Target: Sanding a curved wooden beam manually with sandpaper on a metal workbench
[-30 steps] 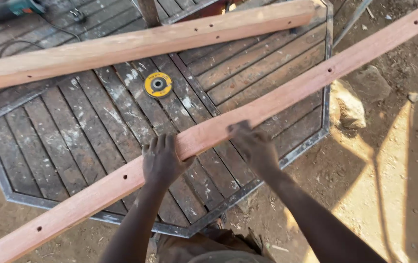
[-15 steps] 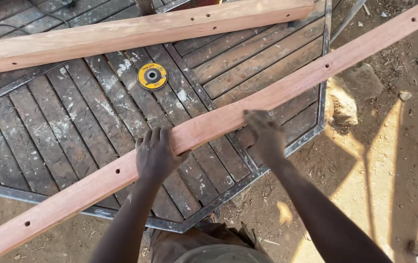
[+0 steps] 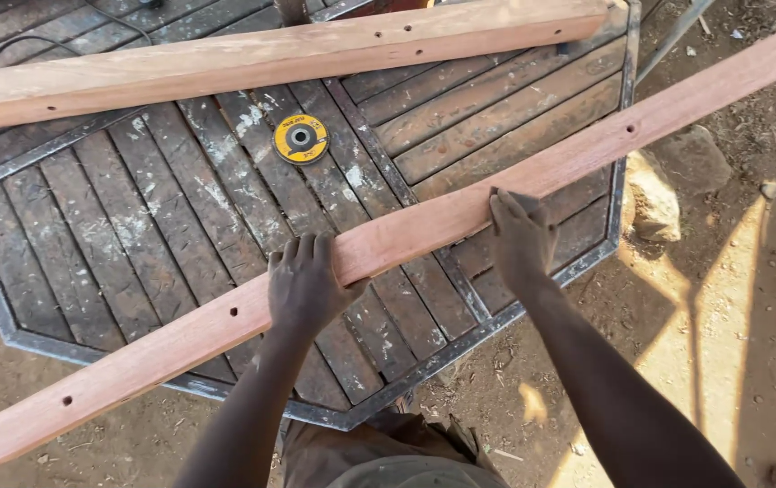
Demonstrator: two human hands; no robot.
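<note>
Two bare forearms without sleeves, watch, rings or gloves end in the left hand point(image 3: 305, 285) and the right hand point(image 3: 521, 237), and below them at the bottom edge shows a creased, dusty olive-brown garment point(image 3: 388, 456) worn on the person's lower body.

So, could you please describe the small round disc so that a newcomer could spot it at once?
Start at the slatted wooden tabletop in its metal frame. Between the two long reddish planks, the abrasive disc lies flat on the slats. It is the only round, yellow thing there, with a dark centre.
</note>
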